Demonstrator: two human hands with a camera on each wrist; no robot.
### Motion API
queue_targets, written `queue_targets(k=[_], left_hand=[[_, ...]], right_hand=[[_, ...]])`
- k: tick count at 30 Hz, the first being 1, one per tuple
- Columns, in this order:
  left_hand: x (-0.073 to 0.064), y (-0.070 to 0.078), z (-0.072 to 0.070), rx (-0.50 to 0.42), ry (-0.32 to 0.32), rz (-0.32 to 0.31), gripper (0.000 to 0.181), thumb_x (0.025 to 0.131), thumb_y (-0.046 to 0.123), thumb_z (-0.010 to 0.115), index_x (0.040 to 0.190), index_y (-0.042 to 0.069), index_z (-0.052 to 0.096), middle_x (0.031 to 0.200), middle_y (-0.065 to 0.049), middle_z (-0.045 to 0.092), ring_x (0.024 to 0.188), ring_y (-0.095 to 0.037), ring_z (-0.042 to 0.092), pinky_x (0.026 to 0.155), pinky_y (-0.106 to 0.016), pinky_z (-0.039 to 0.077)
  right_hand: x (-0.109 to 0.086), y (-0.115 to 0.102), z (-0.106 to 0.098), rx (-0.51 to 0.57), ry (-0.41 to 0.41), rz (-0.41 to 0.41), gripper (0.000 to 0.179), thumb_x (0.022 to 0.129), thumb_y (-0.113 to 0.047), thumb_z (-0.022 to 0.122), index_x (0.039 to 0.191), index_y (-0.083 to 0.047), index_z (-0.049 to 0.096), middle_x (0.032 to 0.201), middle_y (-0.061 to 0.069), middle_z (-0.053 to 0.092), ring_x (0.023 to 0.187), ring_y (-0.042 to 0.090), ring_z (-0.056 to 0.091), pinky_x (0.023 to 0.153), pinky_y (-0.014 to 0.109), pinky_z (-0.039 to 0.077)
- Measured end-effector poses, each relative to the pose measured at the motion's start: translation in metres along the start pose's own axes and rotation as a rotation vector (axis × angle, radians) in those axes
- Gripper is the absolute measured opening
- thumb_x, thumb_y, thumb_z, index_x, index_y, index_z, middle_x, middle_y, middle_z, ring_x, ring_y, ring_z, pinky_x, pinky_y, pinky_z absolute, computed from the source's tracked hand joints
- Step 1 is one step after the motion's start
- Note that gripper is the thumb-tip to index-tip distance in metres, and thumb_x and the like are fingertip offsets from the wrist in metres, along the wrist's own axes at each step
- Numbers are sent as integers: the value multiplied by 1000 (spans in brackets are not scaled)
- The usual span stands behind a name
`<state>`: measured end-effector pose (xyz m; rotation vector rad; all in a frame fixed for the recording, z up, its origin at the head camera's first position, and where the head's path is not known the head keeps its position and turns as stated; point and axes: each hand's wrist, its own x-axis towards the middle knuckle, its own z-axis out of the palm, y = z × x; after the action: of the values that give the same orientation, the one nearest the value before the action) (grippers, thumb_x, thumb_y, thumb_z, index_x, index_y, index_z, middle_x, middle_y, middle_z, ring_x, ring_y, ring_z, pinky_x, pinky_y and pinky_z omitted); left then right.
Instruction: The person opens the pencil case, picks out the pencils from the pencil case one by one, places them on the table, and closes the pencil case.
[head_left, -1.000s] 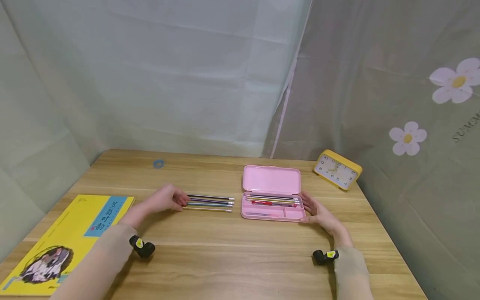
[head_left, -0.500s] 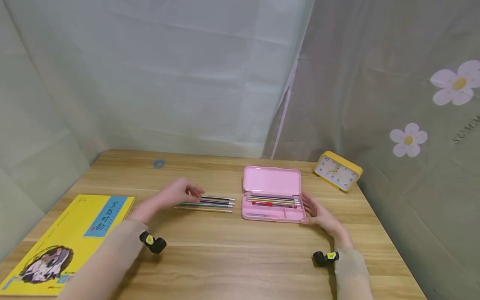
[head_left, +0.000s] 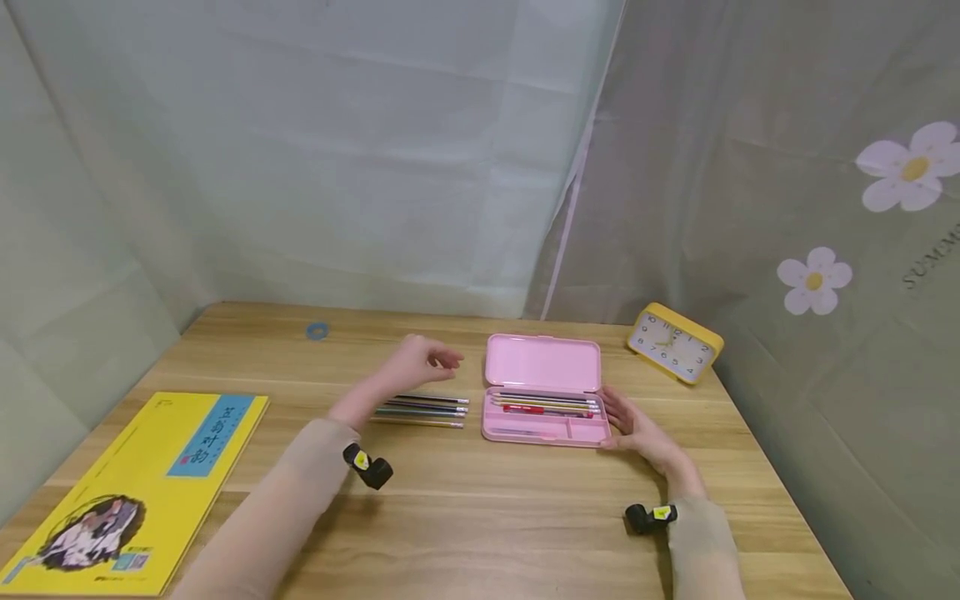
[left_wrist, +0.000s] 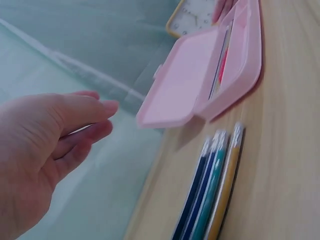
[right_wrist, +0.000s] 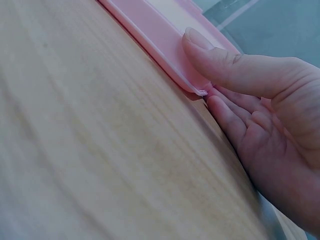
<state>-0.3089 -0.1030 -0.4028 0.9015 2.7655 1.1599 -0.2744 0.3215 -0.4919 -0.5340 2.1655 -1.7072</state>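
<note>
An open pink pencil case (head_left: 543,362) lies on the table, its lid folded back. Pencils (head_left: 543,401) and a red pen (head_left: 523,409) fill its rear compartment, and a thin item lies in the front one. My right hand (head_left: 637,429) holds the case's right end; in the right wrist view the thumb (right_wrist: 212,57) lies over the rim and the fingers sit against the outer side. My left hand (head_left: 420,360) is raised left of the lid with loosely bent fingers and nothing in them. Below it, several pencils (left_wrist: 215,185) lie side by side, white eraser ends toward the case.
A yellow book (head_left: 112,483) lies at the table's left side. A blue ring (head_left: 317,331) sits at the back left. At the back right a yellow clock (head_left: 675,342) stands near the curtain (head_left: 750,208). The wooden table (head_left: 480,533) extends in front of the case.
My left hand has let go of the pencils' left ends, lifted, and moved right over them toward the case. The right hand and the case stay in place.
</note>
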Motion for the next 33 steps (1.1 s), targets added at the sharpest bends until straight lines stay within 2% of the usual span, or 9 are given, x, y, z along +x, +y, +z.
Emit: queue_targets(k=[5,11,17,22,28,33], left_hand=[[16,8,21,21,38,-8,29,88,8,71,115,0,70,98,-10,75,87,-19,68,78,-33,57],[29,12,44,-24,25,-33,30,87,7,72,116,2,70,103,-12,74,92,-21,67,84,-35,56],[35,13,58,-49,20,-16,31,84,4,73,115,-1,69,107,-14,73,95,-24,68,85,-34,56],[38,14,69,-51,-12,-8,31,85,-1,71,116,-3,68,108,-16,72,97,-26,68,85,-32,57],[40,13,83,-47,-65,-40,31,86,-6,66,116,-3,67,108,-15,72,101,-26,68,88,-33,56],[40,12,89,-25,-76,-38,34,83,-10,66,116,-3,68,110,-15,72,104,-25,68,90,-34,56]], right_hand=[[0,-1,1,8,0,-2,99,82,2,72,153,6,4,160,30,7,145,49,12,100,4,33],[0,-1,0,14,-3,-7,99,82,2,72,153,6,3,160,30,7,145,49,11,100,4,33],[0,1,1,14,-3,-5,99,82,2,72,154,6,4,160,31,8,145,49,13,100,5,34],[1,0,1,12,2,-5,99,82,2,72,154,6,4,160,30,8,145,49,13,100,4,34],[1,0,1,6,1,-3,98,82,2,72,154,5,5,160,30,9,145,49,14,100,4,34],[1,1,0,-2,0,7,98,83,0,72,154,4,6,160,28,9,146,49,14,100,5,34]])
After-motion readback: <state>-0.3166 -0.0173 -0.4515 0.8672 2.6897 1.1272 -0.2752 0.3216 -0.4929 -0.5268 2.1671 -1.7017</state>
